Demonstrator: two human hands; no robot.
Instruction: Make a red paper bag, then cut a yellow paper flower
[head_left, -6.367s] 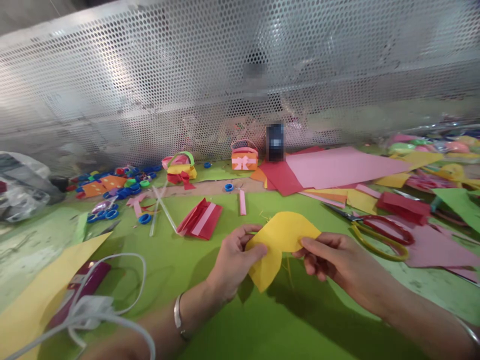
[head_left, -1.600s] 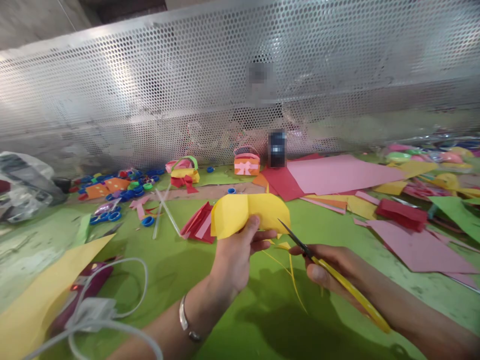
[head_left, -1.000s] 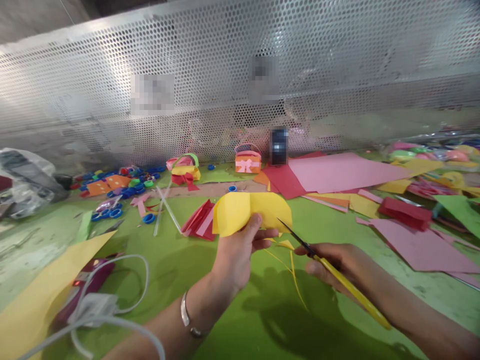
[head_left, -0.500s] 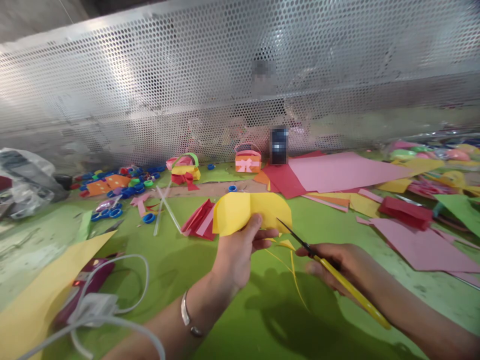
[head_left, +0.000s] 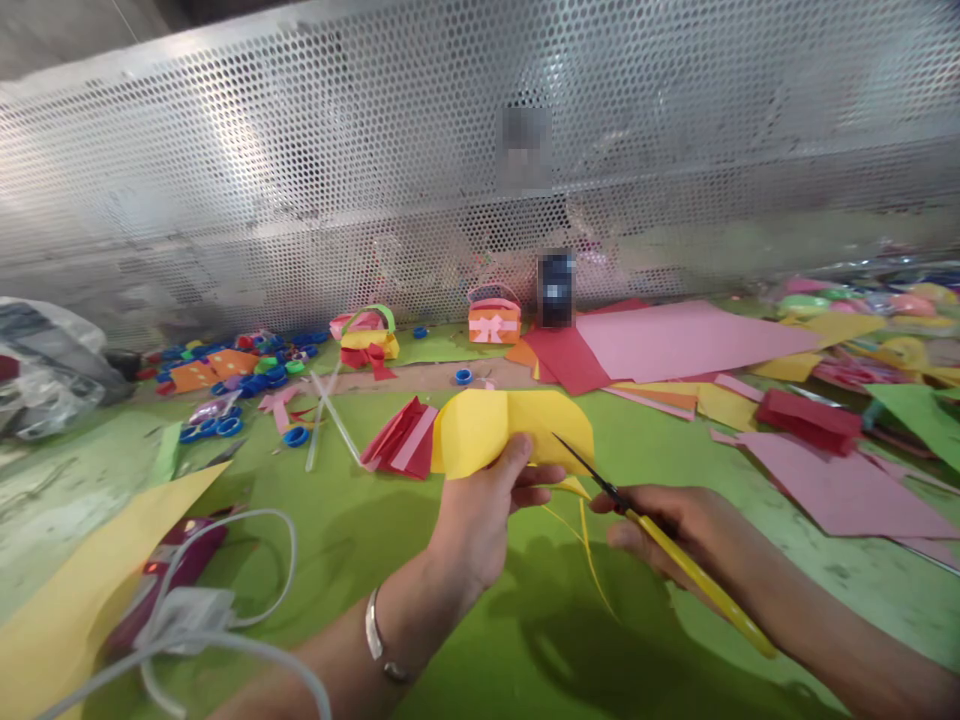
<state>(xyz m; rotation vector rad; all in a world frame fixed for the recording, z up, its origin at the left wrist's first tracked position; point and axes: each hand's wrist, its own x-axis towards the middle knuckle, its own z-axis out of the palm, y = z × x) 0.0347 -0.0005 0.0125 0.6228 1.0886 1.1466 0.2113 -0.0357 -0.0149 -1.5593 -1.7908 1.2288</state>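
My left hand (head_left: 495, 510) pinches a folded piece of yellow paper (head_left: 476, 430) with rounded ends, thumb on the near face and fingers behind. In my right hand (head_left: 667, 530) is a pair of yellow-handled scissors (head_left: 694, 580); its dark blades point up and left, the tips over the paper's right part. Whether the blades are parted I cannot tell. Below the paper, thin yellow offcuts (head_left: 589, 545) curl on the green table (head_left: 450, 640). Just left of the paper lies a folded red paper piece (head_left: 397, 440) with a pink strip.
Small paper baskets, one yellow (head_left: 370, 345) and one orange (head_left: 495, 325), stand by the perforated metal panel (head_left: 337, 150). Pink sheets (head_left: 675, 340) and scraps lie right. A purple device (head_left: 180, 560) with a white cable (head_left: 292, 560) and several blue rings (head_left: 296, 437) are left.
My left hand and the yellow paper have shifted slightly right, bringing more of the paper under the scissors' tips. My right hand has stayed nearly still.
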